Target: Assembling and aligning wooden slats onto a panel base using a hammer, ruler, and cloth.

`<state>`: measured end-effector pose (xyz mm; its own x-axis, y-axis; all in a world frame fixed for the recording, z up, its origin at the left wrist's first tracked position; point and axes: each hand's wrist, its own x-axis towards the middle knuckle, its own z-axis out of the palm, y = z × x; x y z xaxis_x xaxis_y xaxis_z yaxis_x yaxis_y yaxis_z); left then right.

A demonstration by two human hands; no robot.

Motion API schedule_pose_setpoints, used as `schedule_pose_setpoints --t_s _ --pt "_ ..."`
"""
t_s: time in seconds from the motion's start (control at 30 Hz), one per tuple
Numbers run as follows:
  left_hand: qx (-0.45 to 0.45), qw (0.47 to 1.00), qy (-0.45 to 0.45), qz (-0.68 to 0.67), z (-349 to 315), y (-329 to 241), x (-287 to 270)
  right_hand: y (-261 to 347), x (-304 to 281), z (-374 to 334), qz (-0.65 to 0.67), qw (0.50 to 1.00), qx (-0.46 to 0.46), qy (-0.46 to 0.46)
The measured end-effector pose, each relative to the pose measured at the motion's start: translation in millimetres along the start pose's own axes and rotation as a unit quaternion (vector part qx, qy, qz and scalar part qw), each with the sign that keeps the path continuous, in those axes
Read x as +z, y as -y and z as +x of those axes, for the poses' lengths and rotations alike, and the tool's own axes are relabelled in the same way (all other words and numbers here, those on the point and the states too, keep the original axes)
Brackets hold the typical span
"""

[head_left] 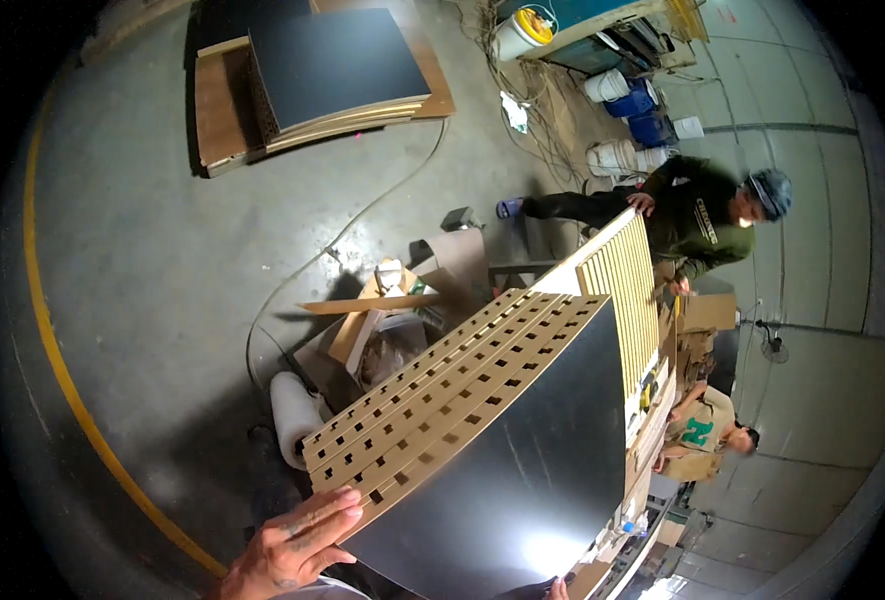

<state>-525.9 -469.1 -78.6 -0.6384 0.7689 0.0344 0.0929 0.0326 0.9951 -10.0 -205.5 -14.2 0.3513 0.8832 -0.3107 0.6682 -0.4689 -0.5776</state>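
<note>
A large black-faced panel (523, 460) lies before me on top of a stack. Along its left side, tan edges with rows of dark notches (453, 395) show several layers. My left hand (298, 545) is at the near left corner of the stack. Its fingers stretch out along the notched edge, and the thumb stands apart beside the panel's near edge. Of my right hand (560, 589) only a small part shows, at the panel's near right edge by the picture's lower rim. The rest of it is out of sight.
Beyond the panel, a person in dark clothes (708, 215) touches a slatted panel (623, 300). Another person (701, 432) is farther right. Left of the stack are a white roll (298, 415) and a scrap-filled box (393, 345). Black panels (338, 70) lie stacked on the floor.
</note>
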Motion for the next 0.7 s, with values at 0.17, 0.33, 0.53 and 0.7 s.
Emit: schedule_pose_setpoints --t_s 0.17,0.33,0.53,0.7 --pt "-0.017 0.998 0.052 0.03 -3 -2 -13 -8 2 -1 0.014 1.0 0.004 0.011" --pt "0.029 0.998 0.03 -0.042 9 15 -20 -4 -9 2 0.046 0.999 -0.01 0.017" --pt "0.072 0.99 0.091 -0.084 32 28 -39 -4 -20 13 0.066 0.996 -0.006 0.055" --pt "0.093 0.99 0.08 -0.067 29 38 -34 6 -2 0 0.067 0.998 -0.005 0.003"
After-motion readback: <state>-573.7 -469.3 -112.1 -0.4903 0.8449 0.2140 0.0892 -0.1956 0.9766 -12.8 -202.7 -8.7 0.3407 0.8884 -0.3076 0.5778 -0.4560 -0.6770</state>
